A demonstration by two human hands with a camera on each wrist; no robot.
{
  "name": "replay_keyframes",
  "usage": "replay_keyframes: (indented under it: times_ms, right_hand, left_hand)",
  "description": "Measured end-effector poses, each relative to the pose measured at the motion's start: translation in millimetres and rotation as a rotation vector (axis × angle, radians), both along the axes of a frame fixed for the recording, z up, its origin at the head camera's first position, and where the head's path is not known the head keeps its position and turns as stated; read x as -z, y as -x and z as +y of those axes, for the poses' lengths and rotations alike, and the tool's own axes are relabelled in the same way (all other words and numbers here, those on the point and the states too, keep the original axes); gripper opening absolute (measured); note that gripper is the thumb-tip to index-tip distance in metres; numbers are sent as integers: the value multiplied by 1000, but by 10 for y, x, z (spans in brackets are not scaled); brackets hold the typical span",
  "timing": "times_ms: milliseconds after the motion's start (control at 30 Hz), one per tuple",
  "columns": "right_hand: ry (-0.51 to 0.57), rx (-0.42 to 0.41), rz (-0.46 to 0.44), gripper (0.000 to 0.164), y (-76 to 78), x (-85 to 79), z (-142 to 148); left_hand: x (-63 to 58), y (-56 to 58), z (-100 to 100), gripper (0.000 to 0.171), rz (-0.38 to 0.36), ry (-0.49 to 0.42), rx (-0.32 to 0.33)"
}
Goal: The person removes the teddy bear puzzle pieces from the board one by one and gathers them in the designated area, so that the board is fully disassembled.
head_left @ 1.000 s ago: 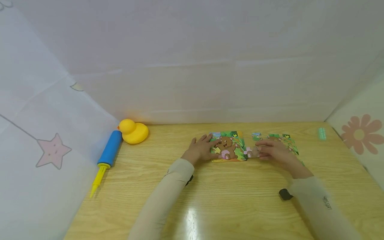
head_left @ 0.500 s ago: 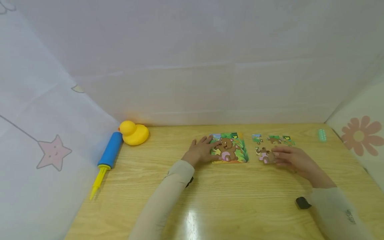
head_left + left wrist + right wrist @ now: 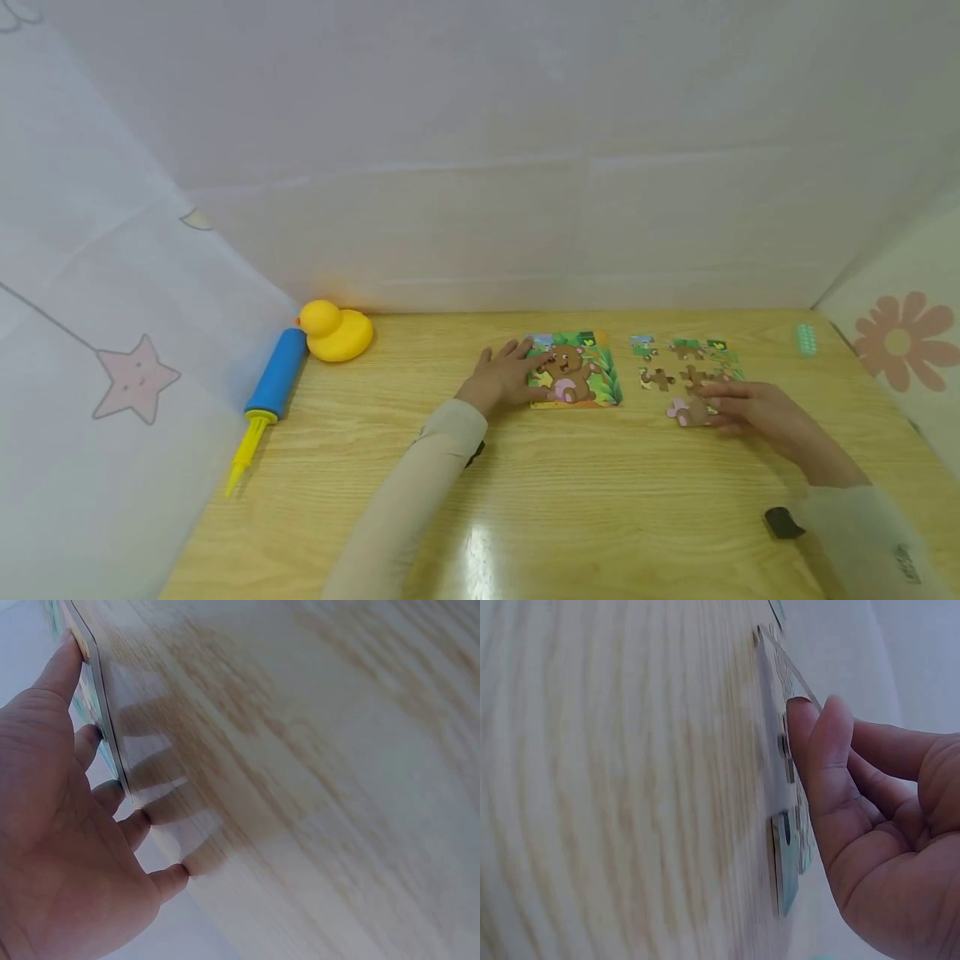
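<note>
A square bear-picture board (image 3: 600, 377) lies flat on the table. My left hand (image 3: 498, 380) rests at its left side with fingers spread, fingertips over the edge; the left wrist view shows the thumb (image 3: 64, 667) on the board's border and other fingertips touching the wood. My right hand (image 3: 772, 423) pinches a brown-and-pink puzzle piece (image 3: 687, 411) between thumb and fingers. In the right wrist view that piece (image 3: 799, 673) appears edge-on, tilted up from the table. Loose bear puzzle pieces (image 3: 658, 378) lie just beyond it, some partly behind my right fingers.
A yellow rubber duck (image 3: 337, 333) sits at the back left beside a blue hand pump (image 3: 276, 375) with a yellow nozzle. At the back right lies a small mint-green bumpy object (image 3: 806, 340). Fabric walls (image 3: 480, 233) bound the wooden table (image 3: 570, 500).
My right hand has drawn back to the right and nearer, carrying the puzzle piece away from the board and uncovering loose pieces. The left hand has stayed in place.
</note>
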State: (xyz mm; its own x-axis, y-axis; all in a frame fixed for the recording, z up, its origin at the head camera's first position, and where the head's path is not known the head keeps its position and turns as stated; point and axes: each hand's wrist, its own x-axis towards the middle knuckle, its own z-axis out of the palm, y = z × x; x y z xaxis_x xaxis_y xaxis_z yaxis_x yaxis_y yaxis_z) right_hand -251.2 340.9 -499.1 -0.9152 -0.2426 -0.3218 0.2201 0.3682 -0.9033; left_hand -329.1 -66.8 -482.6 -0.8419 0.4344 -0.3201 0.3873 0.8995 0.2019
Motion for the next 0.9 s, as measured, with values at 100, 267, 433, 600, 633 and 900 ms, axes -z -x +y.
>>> replay_keyframes:
  times_ms: [100,267,433,600,633,900]
  right_hand:
    - [-24,4,7,50,-28,-13,43]
    - [-63,5,37,48,-62,-27,87]
    - [-116,7,43,49,-79,-25,126]
    - [-166,15,44,51,-108,-56,141]
    - [-170,18,41,53,-113,-67,139]
    - [-215,16,42,60,-121,-120,100]
  left_hand:
    - [11,6,5,82,3,7,0]
    - [33,12,-4,82,5,8,2]
    - [34,11,-3,82,6,4,4]
    - [28,0,-5,82,5,-1,7]
    - [27,0,-3,82,6,1,6]
    - [21,17,2,81,5,15,2]
